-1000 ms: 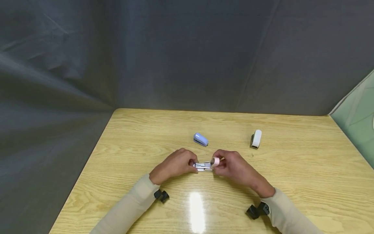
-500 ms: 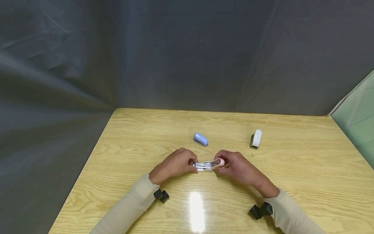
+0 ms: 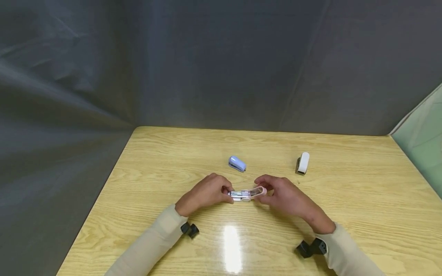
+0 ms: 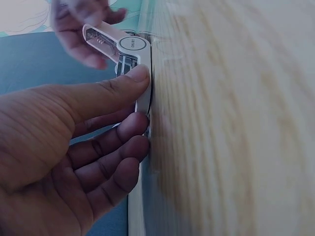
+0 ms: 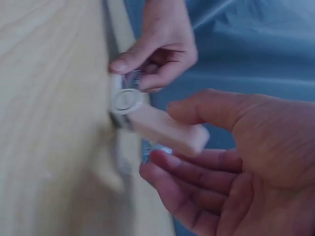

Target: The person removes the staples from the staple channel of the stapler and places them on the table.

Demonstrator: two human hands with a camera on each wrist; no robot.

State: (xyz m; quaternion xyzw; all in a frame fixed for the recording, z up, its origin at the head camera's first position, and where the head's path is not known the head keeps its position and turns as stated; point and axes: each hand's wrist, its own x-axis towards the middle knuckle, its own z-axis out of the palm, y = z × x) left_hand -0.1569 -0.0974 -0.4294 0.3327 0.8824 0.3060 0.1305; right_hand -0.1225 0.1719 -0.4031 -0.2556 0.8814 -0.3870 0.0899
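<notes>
A small pink-and-white stapler (image 3: 245, 195) lies on the table, its top arm folded far back to the right and its metal staple channel showing. My left hand (image 3: 208, 194) pinches the left end of the base, the thumb on its near side, as the left wrist view shows. Around the folded-back pink arm (image 5: 165, 129) hovers my right hand (image 3: 286, 195), fingers spread loosely on either side. In the right wrist view its thumb overlaps the arm's edge, while the other fingers are loosely bent past it.
A light blue stapler (image 3: 237, 163) lies just behind the hands, and a white stapler (image 3: 302, 163) lies farther right. The wooden table (image 3: 165, 153) ends at a dark curtain (image 3: 221, 69) behind and to the left.
The stapler's pink top arm has swung down to the right, away from the base. My right hand has shifted slightly right and its fingers have loosened; the left hand keeps its hold.
</notes>
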